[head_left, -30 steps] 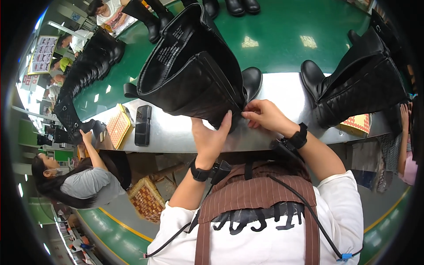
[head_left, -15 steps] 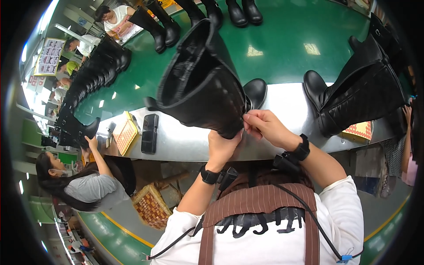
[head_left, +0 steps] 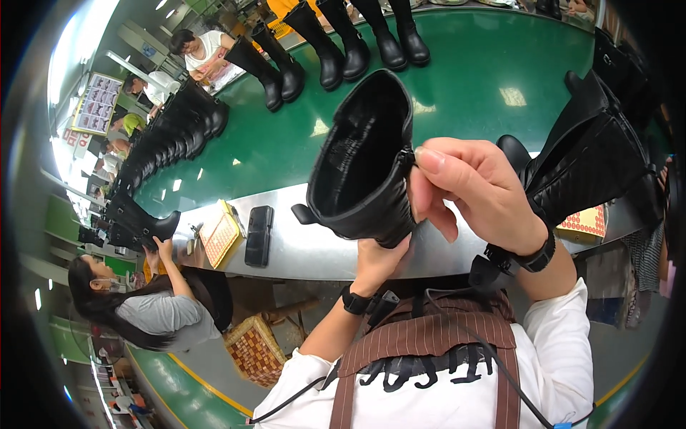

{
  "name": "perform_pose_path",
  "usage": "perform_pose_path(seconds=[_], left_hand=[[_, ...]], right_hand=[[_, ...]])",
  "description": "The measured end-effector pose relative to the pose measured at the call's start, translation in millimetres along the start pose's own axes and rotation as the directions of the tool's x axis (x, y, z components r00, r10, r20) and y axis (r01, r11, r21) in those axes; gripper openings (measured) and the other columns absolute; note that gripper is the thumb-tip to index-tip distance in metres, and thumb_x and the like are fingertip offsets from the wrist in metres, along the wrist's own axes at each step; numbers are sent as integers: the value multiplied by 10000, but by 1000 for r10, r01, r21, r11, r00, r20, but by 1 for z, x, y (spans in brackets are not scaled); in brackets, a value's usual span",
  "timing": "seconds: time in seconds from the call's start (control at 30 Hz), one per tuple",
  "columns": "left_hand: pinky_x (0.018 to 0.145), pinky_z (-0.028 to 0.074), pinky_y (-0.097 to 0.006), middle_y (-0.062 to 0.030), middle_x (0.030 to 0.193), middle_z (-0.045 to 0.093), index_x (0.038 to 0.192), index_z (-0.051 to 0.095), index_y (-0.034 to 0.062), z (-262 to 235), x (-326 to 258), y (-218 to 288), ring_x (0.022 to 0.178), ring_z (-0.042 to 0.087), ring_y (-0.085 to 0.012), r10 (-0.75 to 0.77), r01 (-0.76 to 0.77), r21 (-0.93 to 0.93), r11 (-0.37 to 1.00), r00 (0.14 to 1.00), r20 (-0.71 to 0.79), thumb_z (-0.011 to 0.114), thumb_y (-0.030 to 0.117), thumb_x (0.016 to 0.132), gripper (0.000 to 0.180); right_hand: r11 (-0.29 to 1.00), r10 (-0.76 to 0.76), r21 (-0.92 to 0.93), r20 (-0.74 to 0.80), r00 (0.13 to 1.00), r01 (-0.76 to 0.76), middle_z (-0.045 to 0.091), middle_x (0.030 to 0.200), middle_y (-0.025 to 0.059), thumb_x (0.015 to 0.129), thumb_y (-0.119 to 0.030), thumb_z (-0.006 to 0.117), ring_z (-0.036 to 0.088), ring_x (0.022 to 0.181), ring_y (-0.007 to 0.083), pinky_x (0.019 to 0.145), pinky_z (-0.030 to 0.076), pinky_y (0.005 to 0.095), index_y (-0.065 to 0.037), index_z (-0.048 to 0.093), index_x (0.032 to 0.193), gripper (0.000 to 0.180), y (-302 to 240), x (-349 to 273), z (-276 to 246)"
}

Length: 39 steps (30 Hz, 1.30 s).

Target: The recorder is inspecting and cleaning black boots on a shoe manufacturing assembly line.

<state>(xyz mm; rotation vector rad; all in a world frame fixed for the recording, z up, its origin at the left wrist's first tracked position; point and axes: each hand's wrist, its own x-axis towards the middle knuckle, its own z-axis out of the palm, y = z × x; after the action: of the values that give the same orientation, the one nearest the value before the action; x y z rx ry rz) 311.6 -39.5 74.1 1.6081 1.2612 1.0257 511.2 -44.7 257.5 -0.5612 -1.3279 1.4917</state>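
Note:
A tall black boot [head_left: 364,193] stands before me, its open top tipped toward me so the dark lining shows. Low on its shaft, my left hand [head_left: 380,262] is closed around the leather; the foot is hidden behind the shaft. My right hand [head_left: 479,189] is raised at the right side of the top rim. Its thumb and forefinger pinch the zipper pull [head_left: 406,159] there, and the zipper's edges look drawn together up to the rim. To the right stands another tall boot [head_left: 593,157] with its side zipper gaping.
The metal table edge [head_left: 300,214] borders a green work surface [head_left: 464,79]. A black phone [head_left: 259,236] and a yellow-edged sticker sheet [head_left: 220,234] lie left. Several boots [head_left: 329,61] stand across; a long row [head_left: 171,136] curves left. A co-worker [head_left: 157,304] holds a boot at left.
My right hand has travelled from the boot's ankle up to its top rim with the zipper pull, and the shaft opening has narrowed. The boot sits lower in view.

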Motion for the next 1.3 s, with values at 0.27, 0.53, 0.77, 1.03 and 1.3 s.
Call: perform_pose_path(seconds=[0.27,0.53,0.77,1.03,1.3], left_hand=[[807,539,-333,-133,935,741,1083,670,-16,5,-1,1,893,718,-233,15,-13,34,999,999,-48,794,121,759,373],[897,519,-356,-188,1118,689,1249,509,-43,10,-1,-6,1022,681,-273,9,-12,-11,1000,973,-232,838,161,740,639],[882,515,-303,-96,1089,685,1140,604,-46,11,2,-10,952,662,-171,-31,-53,-263,963,952,-306,805,6,781,414],[904,504,-338,-159,1139,673,1236,546,-55,-32,5,4,1002,670,-225,-51,91,153,984,967,-248,812,165,812,547],[597,489,-301,-109,716,692,937,711,-27,-38,-16,75,663,664,-153,61,-103,358,928,990,125,710,192,890,224]], right_hand=[[996,-76,-45,36,996,78,631,760,23,1060,-356,440,551,559,64,540,422,192,-21,631,851,439,12,4,-17],[863,253,-384,-235,939,-328,635,852,16,1009,-233,558,571,666,58,608,470,213,-6,641,976,244,76,-66,-63],[538,418,-637,-367,831,-552,697,783,89,914,-252,677,665,702,157,656,504,285,-2,673,1011,269,41,-168,-86],[350,-289,-710,-702,651,-610,722,949,138,694,-274,875,696,900,261,801,534,351,52,659,1050,529,43,-185,-115],[652,-194,-549,-788,585,-523,710,1039,100,736,-114,858,656,934,161,861,519,309,58,646,1109,462,99,-169,-135]])
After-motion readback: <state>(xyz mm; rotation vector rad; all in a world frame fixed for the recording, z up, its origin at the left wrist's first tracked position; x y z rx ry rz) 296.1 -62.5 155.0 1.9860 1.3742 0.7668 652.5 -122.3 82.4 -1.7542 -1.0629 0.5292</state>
